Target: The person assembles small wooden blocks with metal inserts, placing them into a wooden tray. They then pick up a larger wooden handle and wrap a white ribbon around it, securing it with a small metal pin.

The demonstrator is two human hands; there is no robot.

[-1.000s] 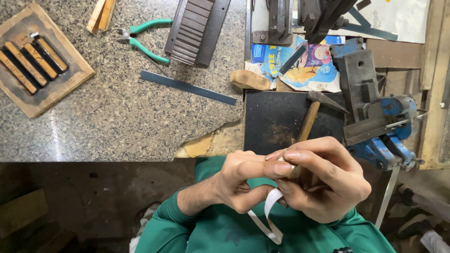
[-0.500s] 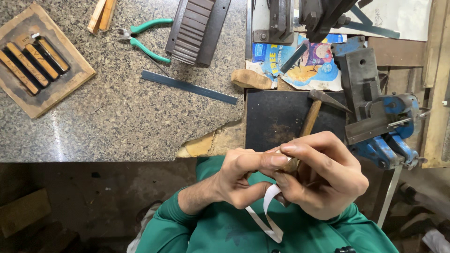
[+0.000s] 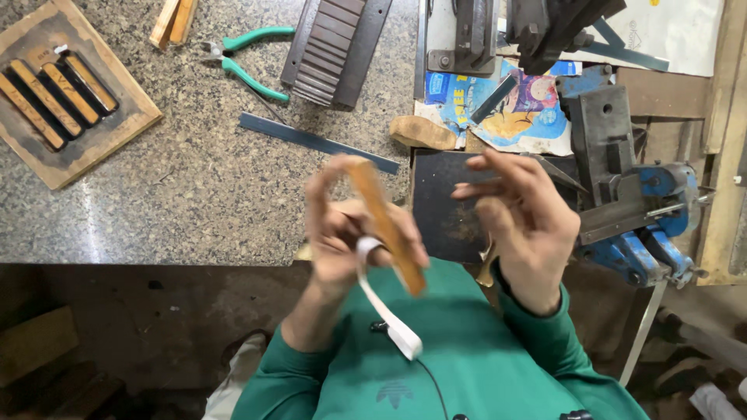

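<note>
My left hand (image 3: 342, 233) holds a flat orange-brown wooden stick (image 3: 387, 225), which is tilted and blurred by motion. A white strip of tape or ribbon (image 3: 389, 311) is wrapped round one finger of that hand and hangs down over my green sweater. To the right, my right hand (image 3: 521, 225) is apart from the stick, fingers spread, holding nothing. Both hands are raised in front of my chest at the edge of the speckled stone bench (image 3: 194, 179).
A wooden tray (image 3: 117, 132) with several dark sticks lies at the far left. Green-handled pliers (image 3: 249, 58), a metal ruler (image 3: 311, 141), a ribbed dark block (image 3: 334, 47) and a blue bench vise (image 3: 638, 218) sit on the bench. A dark metal plate (image 3: 440, 210) lies behind my hands.
My hands were clasped together round the stick; now they have separated. The left hand has lifted the stick up and left, and the right hand has let go and opened.
</note>
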